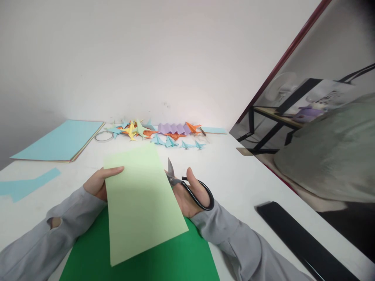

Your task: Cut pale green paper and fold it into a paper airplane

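Observation:
My left hand (98, 181) pinches the upper left edge of a light green sheet of paper (140, 203), thumb on top, and holds it tilted above a dark green sheet (181, 257) lying on the white table (234, 171). My right hand (190, 193) grips black-handled scissors (190, 187) at the sheet's right edge. The blades point up and away and touch the paper's upper right side. Both arms wear grey sleeves.
Several folded paper shapes (164, 134) in blue, orange, yellow and purple lie along the wall. A stack of coloured paper (61, 140) and a tape ring (104, 136) lie at the left, with a blue scrap (26, 185) nearer. A black flat object (301, 238) lies at the right.

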{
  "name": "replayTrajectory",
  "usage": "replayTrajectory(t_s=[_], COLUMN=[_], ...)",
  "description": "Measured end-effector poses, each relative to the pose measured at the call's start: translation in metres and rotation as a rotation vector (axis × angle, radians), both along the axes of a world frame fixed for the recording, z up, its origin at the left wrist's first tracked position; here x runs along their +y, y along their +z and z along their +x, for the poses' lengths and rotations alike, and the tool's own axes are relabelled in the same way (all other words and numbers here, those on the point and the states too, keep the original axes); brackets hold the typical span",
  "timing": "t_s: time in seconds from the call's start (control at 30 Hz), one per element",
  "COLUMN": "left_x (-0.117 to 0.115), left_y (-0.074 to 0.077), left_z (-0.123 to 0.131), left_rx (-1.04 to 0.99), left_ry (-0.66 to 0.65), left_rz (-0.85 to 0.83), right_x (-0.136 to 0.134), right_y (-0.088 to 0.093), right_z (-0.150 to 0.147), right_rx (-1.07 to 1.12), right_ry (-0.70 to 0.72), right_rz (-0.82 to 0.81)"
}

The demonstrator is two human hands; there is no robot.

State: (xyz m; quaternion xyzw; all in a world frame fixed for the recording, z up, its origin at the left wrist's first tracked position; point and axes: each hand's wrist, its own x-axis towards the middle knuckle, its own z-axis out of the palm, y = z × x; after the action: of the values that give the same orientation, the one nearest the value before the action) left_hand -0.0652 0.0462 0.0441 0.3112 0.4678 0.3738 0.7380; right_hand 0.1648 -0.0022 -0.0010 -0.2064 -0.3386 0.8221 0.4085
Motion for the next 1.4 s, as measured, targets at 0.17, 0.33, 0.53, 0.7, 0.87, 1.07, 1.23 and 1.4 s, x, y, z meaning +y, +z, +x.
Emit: replayTrajectory(t_s=[0.17,0.33,0.53,0.7,0.87,1.07,1.23,1.4], left_x=[-0.003,-0.003,0.002,0.003,0.004,0.005,0.002,0.002], left_y=[0.001,-0.003,-0.007,-0.007,-0.008,-0.008,-0.006,-0.007], left_z=[-0.002,0.002,0.006,0.007,0.007,0.005,0.007,0.006], left_rx=[-0.03,0.043,0.065,0.078,0.071,0.07,0.067,0.099], left_ry=[0.011,-0.001,0.022,0.008,0.029,0.004,-0.029,-0.057], left_rz=[0.035,0.077,0.158,0.161,0.149,0.105,0.107,0.117], right_x=[0.001,0.0,0.001,-0.001,-0.001,0.0,-0.001,0.0], right_y=[-0.001,0.002,0.001,0.006,0.012,0.01,0.009,0.005], right_z=[0.002,0.001,0.0,-0.004,-0.008,-0.006,-0.006,-0.003], right_rx=[-0.027,0.002,-0.028,-0.023,0.053,0.075,0.03,0.055], right_ry=[-0.003,0.01,-0.021,-0.069,-0.107,-0.123,-0.064,-0.014], right_rz=[0.0,0.011,0.005,-0.011,-0.015,0.006,-0.014,-0.006])
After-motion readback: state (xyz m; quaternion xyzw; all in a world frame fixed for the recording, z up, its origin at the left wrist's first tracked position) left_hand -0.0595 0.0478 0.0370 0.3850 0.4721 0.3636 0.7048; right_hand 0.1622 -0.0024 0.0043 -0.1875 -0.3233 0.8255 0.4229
